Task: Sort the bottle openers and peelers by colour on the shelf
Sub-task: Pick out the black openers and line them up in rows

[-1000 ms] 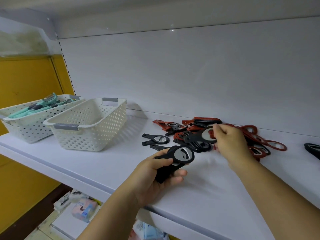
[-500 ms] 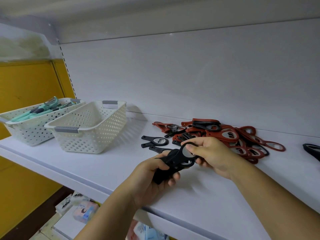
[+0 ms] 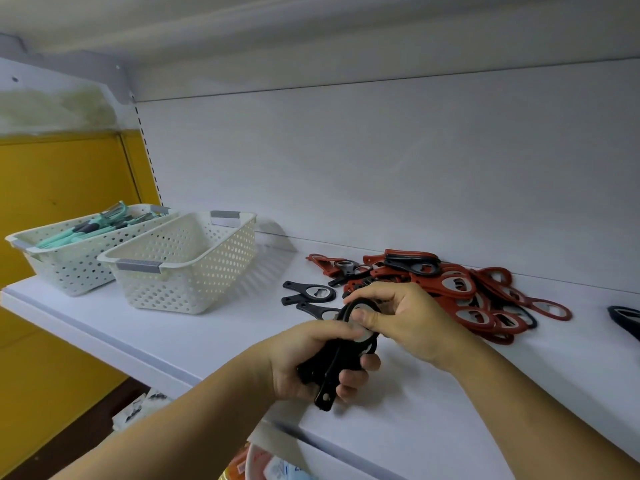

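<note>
Bare shelf (image 3: 221, 344) ran open along the front edge from the near basket (image 3: 187, 271) to mid-front, where the left hand (image 3: 301, 362) and right hand (image 3: 412, 320) both gripped a bunch of black openers (image 3: 341, 355); more bare board lay right of them. A gap sat between the near basket and a few loose openers (image 3: 308, 294), but the red-and-black pile (image 3: 460, 292) blocked the back toward the wall (image 3: 381, 168). The far basket (image 3: 69, 261), close beside the near one, closed the left end, and a dark object (image 3: 625, 320) marked the right edge.
</note>
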Demonstrator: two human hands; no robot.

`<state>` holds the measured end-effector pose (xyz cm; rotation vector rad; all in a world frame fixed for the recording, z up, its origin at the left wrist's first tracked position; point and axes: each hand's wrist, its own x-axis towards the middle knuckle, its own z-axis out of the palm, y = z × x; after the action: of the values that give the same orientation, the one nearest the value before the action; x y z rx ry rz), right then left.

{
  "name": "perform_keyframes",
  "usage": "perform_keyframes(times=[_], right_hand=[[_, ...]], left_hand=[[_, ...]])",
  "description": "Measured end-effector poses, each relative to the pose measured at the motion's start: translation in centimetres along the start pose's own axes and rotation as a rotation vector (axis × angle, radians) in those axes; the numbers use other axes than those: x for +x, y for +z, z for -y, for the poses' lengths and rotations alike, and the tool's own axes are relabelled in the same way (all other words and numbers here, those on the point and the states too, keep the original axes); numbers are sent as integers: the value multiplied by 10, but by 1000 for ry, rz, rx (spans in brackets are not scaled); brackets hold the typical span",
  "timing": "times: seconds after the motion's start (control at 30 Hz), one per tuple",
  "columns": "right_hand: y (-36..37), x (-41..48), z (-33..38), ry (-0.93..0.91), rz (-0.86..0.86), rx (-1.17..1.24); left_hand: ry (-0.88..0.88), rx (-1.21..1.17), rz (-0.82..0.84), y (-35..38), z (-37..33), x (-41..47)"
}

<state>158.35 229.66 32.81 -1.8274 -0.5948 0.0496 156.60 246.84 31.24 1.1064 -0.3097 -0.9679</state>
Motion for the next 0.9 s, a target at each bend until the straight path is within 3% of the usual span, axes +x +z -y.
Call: perform_keyframes(times=[0.1, 0.2, 0.27, 0.33, 0.43, 0.5, 0.9], right_hand=[[1, 4, -7, -59, -234, -120], [-6, 5, -7, -36, -422, -141], [-12, 3, -6, 36, -343, -123], [-13, -1, -6, 112, -136, -126], [-7, -5, -1, 191, 147, -143], [-1, -4, -3, 211, 227, -158], [3, -3, -12, 96, 182, -47]], left_hand=[[7, 19, -167, 7, -2, 6], [190, 10, -420, 8, -6, 12], [351, 17, -582, 6, -10, 13], [468, 80, -651, 1, -11, 15], [504, 287, -664, 5, -10, 15], [485, 417, -649, 9, -6, 16], [349, 649, -545, 10, 5, 23]])
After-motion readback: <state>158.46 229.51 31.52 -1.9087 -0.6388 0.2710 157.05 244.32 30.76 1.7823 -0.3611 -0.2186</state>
